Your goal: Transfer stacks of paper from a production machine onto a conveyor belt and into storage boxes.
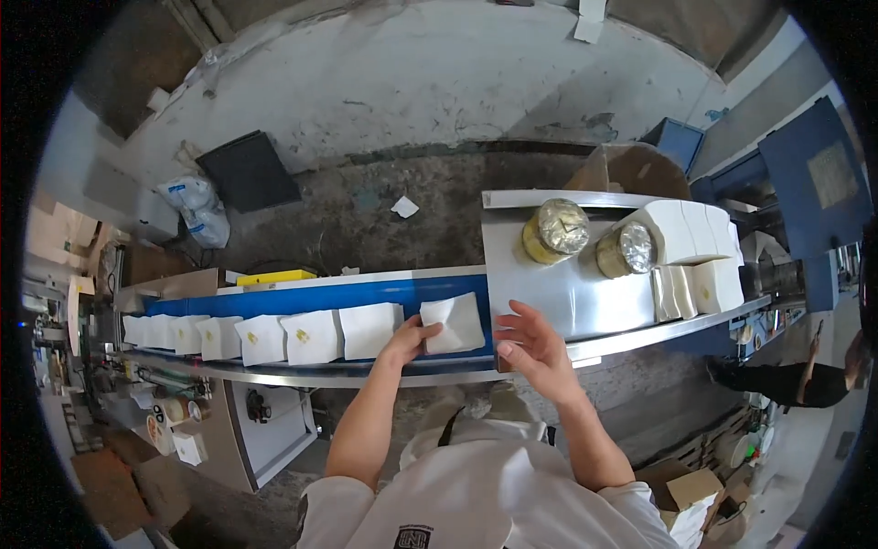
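My left hand (413, 339) grips the left edge of a stack of white paper napkins (457, 322), its thumb lying on top. That stack rests at the right end of a blue conveyor belt (320, 285). My right hand (538, 355) is raised just right of the stack, beside the metal table's near left corner, with its fingers apart and nothing in it. Left of my left hand, more white napkin stacks (370, 331) stand along the belt in a row. Several of them carry a small yellowish mark.
On the metal table (585, 306) stand two yellowish cylinders (555, 231) with shiny crinkled tops. Behind them are piled white napkin blocks (681, 233). A blue machine (814, 178) is at the far right, near another person (805, 380). A cardboard box (690, 494) sits at lower right.
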Demonstrator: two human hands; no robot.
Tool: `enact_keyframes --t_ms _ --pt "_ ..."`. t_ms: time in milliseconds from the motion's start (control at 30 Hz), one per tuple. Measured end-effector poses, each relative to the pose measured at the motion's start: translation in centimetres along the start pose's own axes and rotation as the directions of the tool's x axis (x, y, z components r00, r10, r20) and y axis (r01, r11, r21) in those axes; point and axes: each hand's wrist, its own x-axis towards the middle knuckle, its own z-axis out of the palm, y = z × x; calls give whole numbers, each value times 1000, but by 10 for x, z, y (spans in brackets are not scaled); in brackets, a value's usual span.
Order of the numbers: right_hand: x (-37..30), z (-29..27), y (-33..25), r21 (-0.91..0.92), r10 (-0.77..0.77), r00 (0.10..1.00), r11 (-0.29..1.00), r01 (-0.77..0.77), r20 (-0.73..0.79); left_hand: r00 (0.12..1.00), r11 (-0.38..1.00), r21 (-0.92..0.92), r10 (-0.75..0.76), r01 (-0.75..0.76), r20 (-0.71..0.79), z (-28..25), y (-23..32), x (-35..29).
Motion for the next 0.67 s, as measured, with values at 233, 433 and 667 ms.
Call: enact_keyframes --t_ms 233,433,667 --pt "-14 -21 0 82 25 999 996 -22 -31 998 975 221 31 -16 -63 5 2 12" --pt "-48 -89 -6 -162 -13 998 987 3 -61 938 894 386 309 -229 -157 24 25 -12" --pt "-120 -269 -69 -377 -204 844 926 2 -496 666 673 379 726 -635 -174 113 57 -111"
